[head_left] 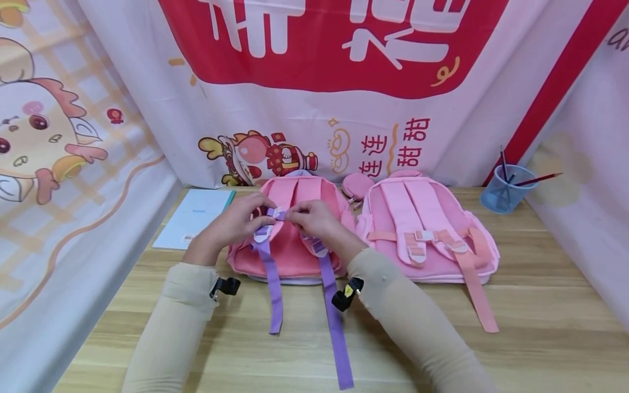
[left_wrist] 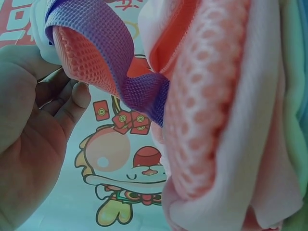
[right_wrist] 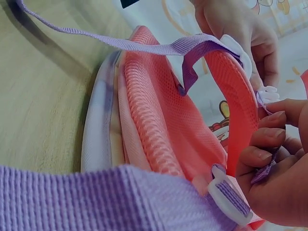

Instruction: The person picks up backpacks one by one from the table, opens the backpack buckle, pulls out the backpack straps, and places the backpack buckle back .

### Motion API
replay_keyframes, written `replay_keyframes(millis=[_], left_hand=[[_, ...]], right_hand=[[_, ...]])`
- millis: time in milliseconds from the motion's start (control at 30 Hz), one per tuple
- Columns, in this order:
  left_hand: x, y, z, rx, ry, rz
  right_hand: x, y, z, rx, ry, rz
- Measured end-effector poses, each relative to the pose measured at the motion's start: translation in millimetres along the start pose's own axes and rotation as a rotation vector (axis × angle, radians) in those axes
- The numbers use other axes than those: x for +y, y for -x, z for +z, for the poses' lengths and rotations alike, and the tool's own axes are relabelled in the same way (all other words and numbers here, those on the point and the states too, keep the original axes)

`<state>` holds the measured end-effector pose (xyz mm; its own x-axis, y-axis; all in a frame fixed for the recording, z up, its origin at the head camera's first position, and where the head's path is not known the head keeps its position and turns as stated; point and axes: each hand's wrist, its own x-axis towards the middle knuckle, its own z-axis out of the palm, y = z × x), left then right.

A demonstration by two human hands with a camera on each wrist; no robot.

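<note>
A coral-pink backpack [head_left: 285, 256] lies with its shoulder straps facing up, two purple webbing tails [head_left: 334, 322] trailing from them over the table. My left hand [head_left: 236, 221] holds the left shoulder strap beside a purple cross strap [head_left: 270, 213], by its white adjuster [left_wrist: 42, 29] in the left wrist view. Between my hands sits a small white buckle [right_wrist: 268, 95] on that cross strap. My right hand [head_left: 316, 218] pinches the purple strap right at the buckle, fingers curled in the right wrist view, with a purple end [right_wrist: 264, 171] showing under them.
To the right lies a light-pink backpack [head_left: 444, 207], its pale buckle [head_left: 425, 236] joining the straps. Behind, between the bags, is a round pink pouch [head_left: 357, 186]. A pale blue notebook [head_left: 194, 215] lies left; a blue pencil cup [head_left: 503, 194] stands at the back right.
</note>
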<state>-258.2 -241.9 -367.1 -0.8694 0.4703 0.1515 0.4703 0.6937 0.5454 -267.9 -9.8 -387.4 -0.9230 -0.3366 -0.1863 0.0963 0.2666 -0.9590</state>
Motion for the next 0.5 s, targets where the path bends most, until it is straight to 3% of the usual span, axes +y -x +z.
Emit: replay_keyframes(millis=[300,500], left_hand=[[0.4,-0.4,4.7,0.011,-0.002,0.05],[1.0,-1.0,3.5,0.009,-0.005,0.03]], right_hand=[[2,-1.9,2,-0.039,0.031,-0.011],[-3,6.5,-9,-0.042,0.108,0.002]])
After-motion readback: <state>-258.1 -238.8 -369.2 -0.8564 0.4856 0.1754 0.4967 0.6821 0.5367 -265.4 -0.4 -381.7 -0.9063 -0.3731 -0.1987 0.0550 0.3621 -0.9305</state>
